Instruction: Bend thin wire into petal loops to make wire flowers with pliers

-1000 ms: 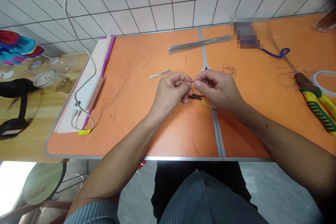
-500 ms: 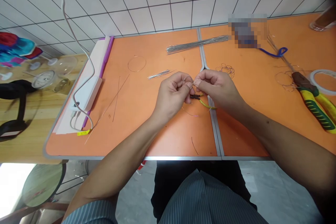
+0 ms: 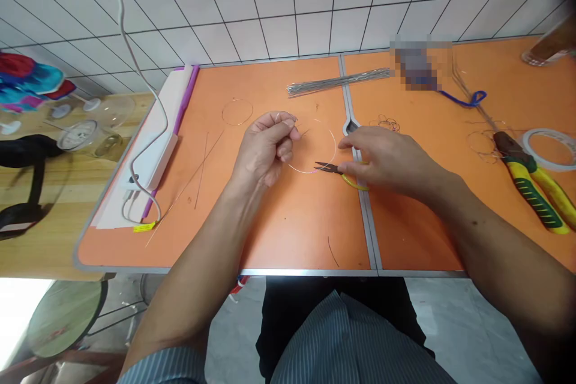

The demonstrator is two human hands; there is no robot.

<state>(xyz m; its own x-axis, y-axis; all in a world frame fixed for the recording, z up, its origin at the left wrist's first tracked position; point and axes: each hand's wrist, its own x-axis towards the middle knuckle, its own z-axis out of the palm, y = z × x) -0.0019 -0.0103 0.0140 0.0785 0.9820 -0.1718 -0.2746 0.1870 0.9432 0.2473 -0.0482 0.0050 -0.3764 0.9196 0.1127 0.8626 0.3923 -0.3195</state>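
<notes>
My left hand (image 3: 269, 149) is closed in a pinch on a thin wire, with a small wire end showing at the fingertips. From beside it a large, pale wire loop (image 3: 335, 145) with a pinkish stretch curves out between my hands; its left part is hidden by my fingers. My right hand (image 3: 389, 159) is open, thumb and forefinger apart, holding nothing visible. Under its fingertips lie small pliers (image 3: 327, 167) with dark jaws and yellow handles, partly covered by the hand. The wire loop crosses the pliers' jaws.
A bundle of straight wires (image 3: 333, 84) lies at the back. Another wire ring (image 3: 237, 99) and loose wires (image 3: 191, 179) are on the left. Tangled wire (image 3: 387, 123) sits behind my right hand. Large green-yellow pliers (image 3: 533, 183) and a tape roll (image 3: 549, 167) stand right; a white power strip (image 3: 155, 162) left.
My hands have parted: the left moved left with the wire, the right let go and spread its fingers over the small pliers. The wire loop shifted up and to the left.
</notes>
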